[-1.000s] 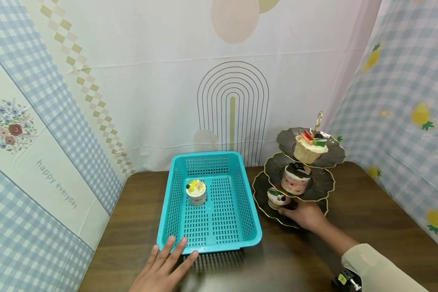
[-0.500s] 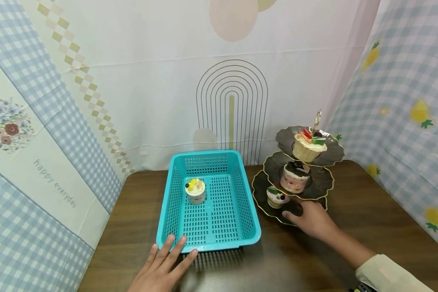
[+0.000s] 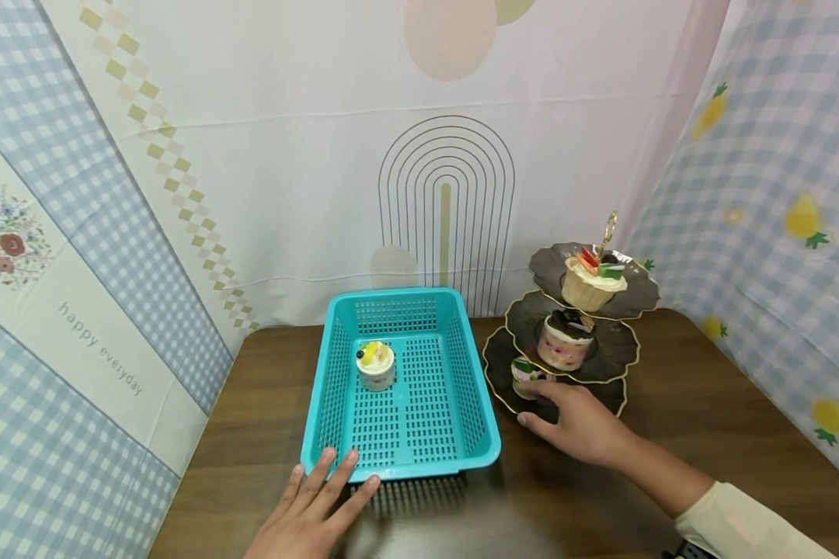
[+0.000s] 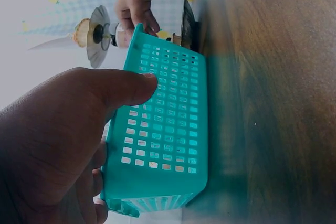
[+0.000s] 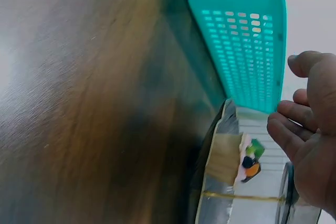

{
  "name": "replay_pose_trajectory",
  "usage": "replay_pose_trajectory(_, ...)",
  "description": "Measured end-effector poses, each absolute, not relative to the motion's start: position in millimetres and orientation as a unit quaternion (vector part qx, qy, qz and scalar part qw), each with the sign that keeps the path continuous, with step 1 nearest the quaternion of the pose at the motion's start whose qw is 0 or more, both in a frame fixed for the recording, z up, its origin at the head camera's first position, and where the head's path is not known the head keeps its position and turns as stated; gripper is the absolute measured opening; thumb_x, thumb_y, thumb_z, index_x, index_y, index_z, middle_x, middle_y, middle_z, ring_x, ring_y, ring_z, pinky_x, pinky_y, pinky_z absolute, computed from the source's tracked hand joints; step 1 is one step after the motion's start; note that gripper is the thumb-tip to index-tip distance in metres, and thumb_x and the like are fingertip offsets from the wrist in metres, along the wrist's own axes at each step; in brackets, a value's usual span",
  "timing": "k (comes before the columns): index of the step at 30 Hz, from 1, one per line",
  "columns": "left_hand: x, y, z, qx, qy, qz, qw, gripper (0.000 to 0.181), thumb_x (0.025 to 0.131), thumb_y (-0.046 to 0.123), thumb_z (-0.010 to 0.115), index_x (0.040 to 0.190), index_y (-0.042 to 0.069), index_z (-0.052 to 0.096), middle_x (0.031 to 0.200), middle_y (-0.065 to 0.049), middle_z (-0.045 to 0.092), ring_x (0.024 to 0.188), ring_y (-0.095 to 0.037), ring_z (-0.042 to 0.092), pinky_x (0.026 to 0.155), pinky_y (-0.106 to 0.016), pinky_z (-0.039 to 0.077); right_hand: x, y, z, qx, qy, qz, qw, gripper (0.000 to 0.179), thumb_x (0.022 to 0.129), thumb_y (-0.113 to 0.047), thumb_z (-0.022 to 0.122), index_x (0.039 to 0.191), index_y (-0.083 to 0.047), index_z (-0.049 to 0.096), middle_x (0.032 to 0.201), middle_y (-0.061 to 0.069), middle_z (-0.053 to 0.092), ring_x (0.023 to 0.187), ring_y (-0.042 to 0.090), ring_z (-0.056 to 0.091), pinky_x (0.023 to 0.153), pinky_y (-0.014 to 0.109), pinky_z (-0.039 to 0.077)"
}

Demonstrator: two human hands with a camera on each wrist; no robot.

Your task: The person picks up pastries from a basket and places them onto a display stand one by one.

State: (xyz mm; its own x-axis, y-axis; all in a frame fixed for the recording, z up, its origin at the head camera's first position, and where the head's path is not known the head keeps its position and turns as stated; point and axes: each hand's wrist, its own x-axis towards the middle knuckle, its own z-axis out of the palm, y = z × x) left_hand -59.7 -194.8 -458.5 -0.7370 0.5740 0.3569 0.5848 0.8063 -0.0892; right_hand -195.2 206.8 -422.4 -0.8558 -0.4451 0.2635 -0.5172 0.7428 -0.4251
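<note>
A small cupcake (image 3: 520, 371) with pink frosting and fruit pieces sits on the bottom tier of a three-tier dessert stand (image 3: 638, 289). My right hand (image 3: 580, 423) hovers at the near side of that tier, its fingers relaxed and overlapping the cupcake in the head view. The right wrist view shows nothing between these fingers; the frosted top (image 5: 251, 158) is apart from them. My left hand (image 3: 304, 512) lies at the near left corner of a turquoise basket (image 3: 419, 471), fingers spread and straight at its rim. In the left wrist view its thumb (image 4: 139, 88) overlaps the basket wall.
Inside the basket stands a dessert cup (image 3: 376, 373) with cream and yellow fruit. The middle tier bears a layered dessert cup (image 3: 562, 349) with a dark top, and the top tier a larger cupcake (image 3: 587, 291). Patterned cloth (image 3: 308, 194) hangs behind the wooden table (image 3: 252, 404).
My right hand has let go of the small cupcake, drawn back toward me, then moved left and in front of it. The cupcake stays on the bottom tier. The left hand has not moved.
</note>
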Motion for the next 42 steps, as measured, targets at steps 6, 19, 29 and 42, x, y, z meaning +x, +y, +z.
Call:
replay_pose_trajectory(6,-60,-195,-459,-0.313,-0.933,-0.014,0.178,0.092,0.077,0.079,0.041,0.151,0.027,0.024,0.156,-0.008,0.016,0.141,-0.032,0.012,0.110,-0.039,-0.012,-198,193,-413,0.283,-0.918,0.269,0.066,0.045,0.085,-0.047,0.065,0.123,-0.023,0.060,0.122,-0.009,0.059,0.100,0.007,0.061,0.083,0.031,0.050)
replay_pose_trajectory(19,-61,-194,-460,-0.317,-0.931,-0.015,0.182,0.091,0.077,0.079,0.041,0.150,0.026,0.025,0.155,-0.008,0.018,0.141,-0.032,0.012,0.110,-0.039,-0.011,-218,165,-394,0.330,-0.893,0.302,0.057,0.061,0.083,-0.045,0.069,0.131,-0.012,0.054,0.122,-0.001,0.059,0.099,0.012,0.062,0.080,0.035,0.052)
replay_pose_trajectory(29,-61,-195,-459,-0.312,-0.932,-0.016,0.185,0.091,0.077,0.079,0.041,0.150,0.027,0.025,0.155,-0.008,0.018,0.141,-0.031,0.012,0.110,-0.039,-0.011,-236,140,-385,0.321,-0.896,0.306,-0.020,0.071,0.081,-0.050,0.068,0.138,-0.013,0.047,0.134,0.002,0.051,0.106,0.021,0.061,0.080,0.034,0.053)
replay_pose_trajectory(42,-60,-196,-460,-0.308,-0.934,-0.016,0.183,0.091,0.077,0.080,0.041,0.150,0.028,0.025,0.156,-0.006,0.015,0.141,-0.031,0.012,0.110,-0.039,-0.011,-258,105,-378,0.307,-0.915,0.260,-0.034,0.070,0.082,-0.052,0.066,0.138,-0.015,0.047,0.128,0.000,0.056,0.112,0.014,0.055,0.085,0.036,0.050)
